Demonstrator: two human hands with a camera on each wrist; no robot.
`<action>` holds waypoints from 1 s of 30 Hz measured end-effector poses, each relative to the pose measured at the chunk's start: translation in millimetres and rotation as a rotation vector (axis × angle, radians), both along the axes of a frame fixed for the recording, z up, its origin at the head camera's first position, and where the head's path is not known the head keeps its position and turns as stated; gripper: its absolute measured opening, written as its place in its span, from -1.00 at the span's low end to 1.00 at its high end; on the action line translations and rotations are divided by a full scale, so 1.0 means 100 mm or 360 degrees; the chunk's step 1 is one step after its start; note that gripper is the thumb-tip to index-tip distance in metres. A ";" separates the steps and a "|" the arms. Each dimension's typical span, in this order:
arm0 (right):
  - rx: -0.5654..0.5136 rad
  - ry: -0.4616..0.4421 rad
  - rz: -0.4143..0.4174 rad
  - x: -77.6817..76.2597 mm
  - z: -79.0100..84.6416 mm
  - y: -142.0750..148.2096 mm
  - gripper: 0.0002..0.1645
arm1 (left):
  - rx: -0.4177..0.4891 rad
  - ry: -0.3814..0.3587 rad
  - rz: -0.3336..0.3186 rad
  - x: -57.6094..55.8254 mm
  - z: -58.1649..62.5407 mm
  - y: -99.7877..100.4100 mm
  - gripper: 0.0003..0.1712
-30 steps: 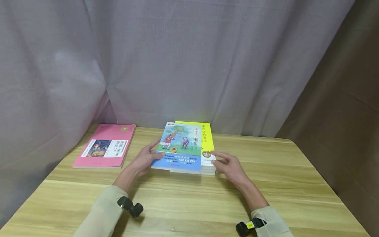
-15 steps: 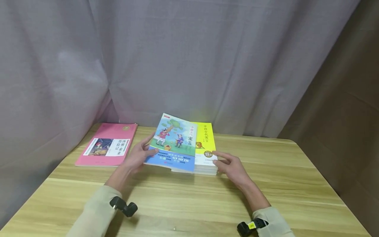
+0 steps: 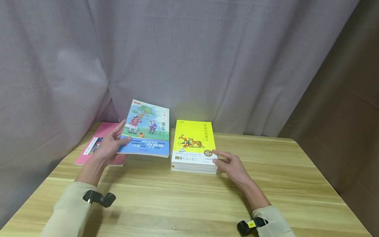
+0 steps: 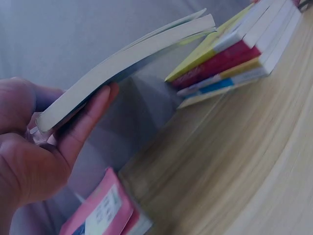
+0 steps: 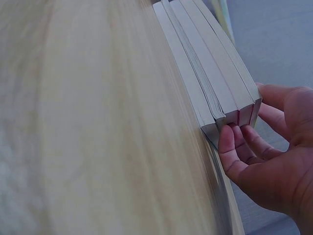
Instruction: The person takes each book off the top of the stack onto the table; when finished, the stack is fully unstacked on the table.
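Blue-covered book (image 3: 148, 126): raised clear of the table (image 3: 183, 204), left of the book stack (image 3: 193, 168), tilted, overlapping the pink book in the head view.
Left hand (image 3: 108, 144): grips the blue-covered book at its left edge, thumb on the cover, fingers beneath.
Right hand (image 3: 234, 168): not clasped; loosely bent fingers touch the stack's near right corner.
Book stack: flat on the table, yellow-covered book (image 3: 192, 131) uppermost.
Pink book (image 3: 103, 130): flat, table's far left.
Backdrop: grey curtain (image 3: 192, 65).
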State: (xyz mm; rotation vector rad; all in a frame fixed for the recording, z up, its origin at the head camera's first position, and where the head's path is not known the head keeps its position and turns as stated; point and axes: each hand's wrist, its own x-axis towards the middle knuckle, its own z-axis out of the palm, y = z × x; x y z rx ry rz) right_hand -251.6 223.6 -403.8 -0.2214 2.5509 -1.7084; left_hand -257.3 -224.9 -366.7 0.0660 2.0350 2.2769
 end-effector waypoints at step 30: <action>-0.0040 -0.0009 -0.0018 0.01 0.01 -0.01 -0.40 | -0.0567 -0.0105 -0.0031 -0.15 -0.42 0.06 -0.03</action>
